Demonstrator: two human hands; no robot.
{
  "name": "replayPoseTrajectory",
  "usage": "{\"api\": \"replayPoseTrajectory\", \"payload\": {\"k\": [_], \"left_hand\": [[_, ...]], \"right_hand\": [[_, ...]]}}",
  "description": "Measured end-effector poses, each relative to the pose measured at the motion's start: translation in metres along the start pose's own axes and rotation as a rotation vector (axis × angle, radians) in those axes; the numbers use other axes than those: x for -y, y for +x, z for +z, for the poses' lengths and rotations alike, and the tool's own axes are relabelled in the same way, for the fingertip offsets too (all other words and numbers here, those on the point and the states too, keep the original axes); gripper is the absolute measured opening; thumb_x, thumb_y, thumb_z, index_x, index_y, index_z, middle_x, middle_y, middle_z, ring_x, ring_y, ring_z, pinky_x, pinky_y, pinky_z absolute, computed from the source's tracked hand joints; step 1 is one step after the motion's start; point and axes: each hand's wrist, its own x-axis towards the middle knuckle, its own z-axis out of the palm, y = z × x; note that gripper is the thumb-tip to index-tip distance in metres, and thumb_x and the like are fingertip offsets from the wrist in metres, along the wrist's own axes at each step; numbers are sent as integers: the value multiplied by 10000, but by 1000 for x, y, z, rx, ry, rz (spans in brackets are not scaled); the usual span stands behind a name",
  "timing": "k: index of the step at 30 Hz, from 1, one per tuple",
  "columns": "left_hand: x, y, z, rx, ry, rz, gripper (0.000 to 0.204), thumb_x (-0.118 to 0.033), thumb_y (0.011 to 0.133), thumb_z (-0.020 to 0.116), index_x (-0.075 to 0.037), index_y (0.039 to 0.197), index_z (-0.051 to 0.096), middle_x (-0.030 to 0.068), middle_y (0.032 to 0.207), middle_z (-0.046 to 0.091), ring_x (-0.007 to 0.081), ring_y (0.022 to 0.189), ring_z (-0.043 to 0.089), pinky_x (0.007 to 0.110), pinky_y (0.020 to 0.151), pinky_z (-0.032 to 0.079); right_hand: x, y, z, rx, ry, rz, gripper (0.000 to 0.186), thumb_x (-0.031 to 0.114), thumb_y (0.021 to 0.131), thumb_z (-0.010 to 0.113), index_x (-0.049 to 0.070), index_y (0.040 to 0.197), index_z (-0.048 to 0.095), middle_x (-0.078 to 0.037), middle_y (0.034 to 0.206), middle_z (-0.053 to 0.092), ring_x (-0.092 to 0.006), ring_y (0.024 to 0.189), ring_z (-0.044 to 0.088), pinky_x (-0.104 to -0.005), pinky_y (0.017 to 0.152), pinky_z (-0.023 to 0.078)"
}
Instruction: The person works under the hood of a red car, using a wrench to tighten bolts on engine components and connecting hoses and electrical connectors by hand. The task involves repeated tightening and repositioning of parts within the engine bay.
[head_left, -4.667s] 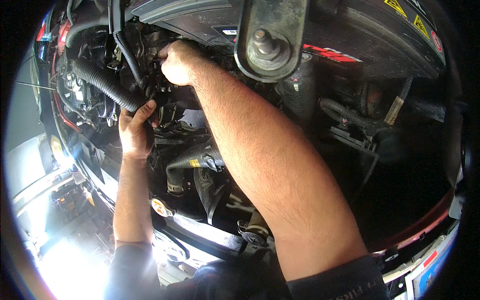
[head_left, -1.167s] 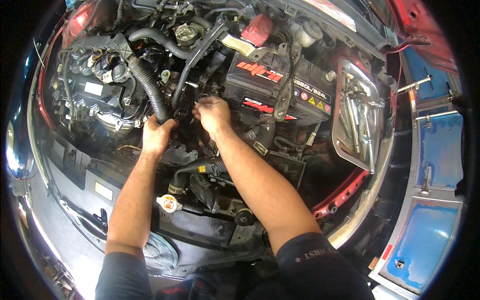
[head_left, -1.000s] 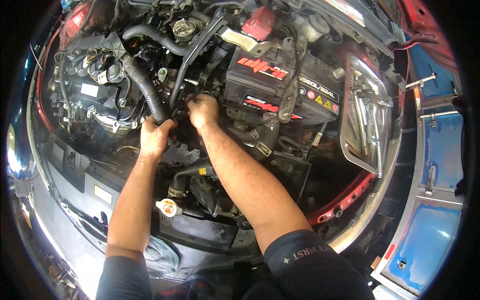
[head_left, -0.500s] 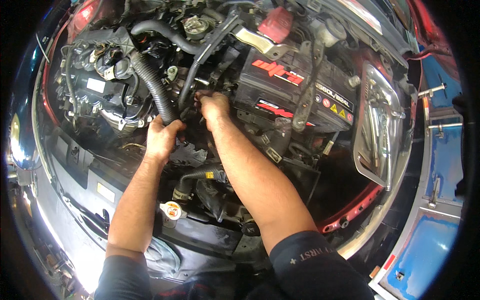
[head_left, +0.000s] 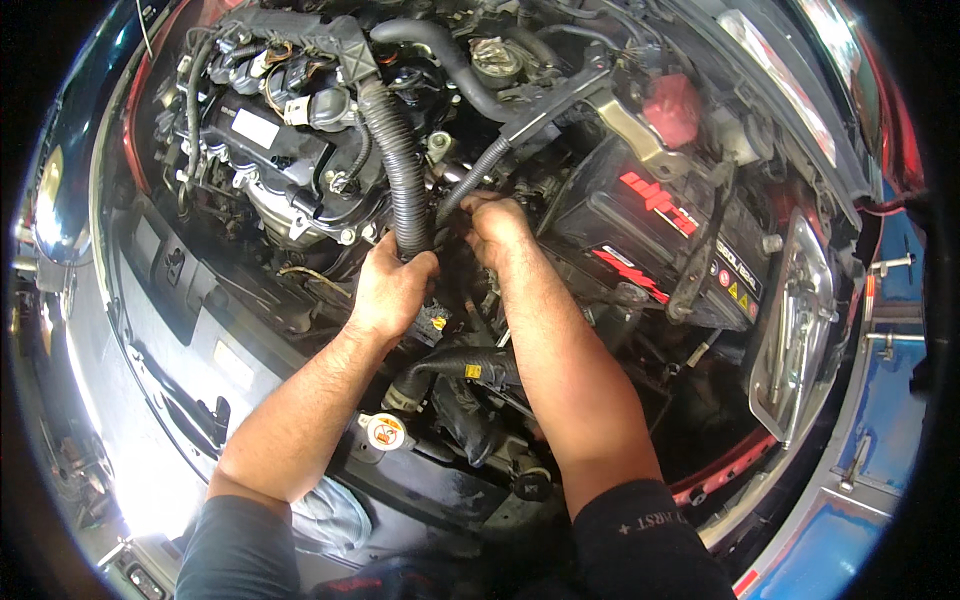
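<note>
My left hand point(head_left: 392, 292) is wrapped around the lower end of a thick black corrugated conduit point(head_left: 398, 155) that runs down beside the engine. Close by on the right, my right hand point(head_left: 498, 232) has its fingers curled inward, low against a thinner corrugated tube point(head_left: 474, 180). Its fingertips reach into a dark gap, so whatever they hold is hidden. Below both hands lies a black radiator hose point(head_left: 440, 365) with a yellow tag. The engine point(head_left: 262, 160), with a white label on its black cover, sits left of the conduit.
A black battery point(head_left: 640, 225) with red markings stands right of my right forearm, under a metal bracket point(head_left: 630, 125). A metal tray of tools point(head_left: 795, 330) rests farther right. The radiator cap point(head_left: 385, 432) and a pale cloth point(head_left: 335, 512) are near the front edge.
The whole view has shifted, so the engine bay appears farther right and slightly lower. My left hand keeps its grip on the conduit, while the right hand's fingers have curled in more beside the thinner tube.
</note>
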Motion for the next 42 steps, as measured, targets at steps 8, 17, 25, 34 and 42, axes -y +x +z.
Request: {"api": "replayPoseTrajectory", "payload": {"k": [8,17,25,34,42], "left_hand": [[-2,-2,-1,11,-8,-9,236,-79,798,593,14,1015,580,34,798,583,128,720,527,279,671,438],[3,-3,0,-6,-16,51,283,-97,791,588,40,1038,574,70,771,611,142,684,561,296,653,468],[4,1,-1,7,3,46,276,-91,782,580,42,1023,567,71,766,606,147,683,555,297,652,463],[0,-2,-3,49,-47,-2,291,-67,795,574,36,1066,582,48,840,595,139,754,530,281,707,443],[-2,-1,-4,58,-45,-24,302,-88,794,593,29,1072,587,55,857,606,148,779,544,289,747,454]], "right_hand": [[-3,0,20,-162,-150,-262,92,24,840,585,12,898,656,-53,856,626,-162,755,568,-343,666,457],[-4,-7,9,-113,-346,-527,139,-85,793,573,-33,820,699,-38,683,638,-135,609,560,-308,550,438],[-25,11,20,-93,-4,-506,201,-103,807,592,-56,982,677,-76,832,683,-176,717,618,-315,662,488],[-18,-5,26,-173,111,-280,185,-90,824,612,-55,996,671,-98,910,683,-167,803,616,-299,711,480],[-25,12,13,-145,14,-226,197,3,864,663,-38,1057,665,-96,997,696,-195,852,625,-337,750,490]]}}
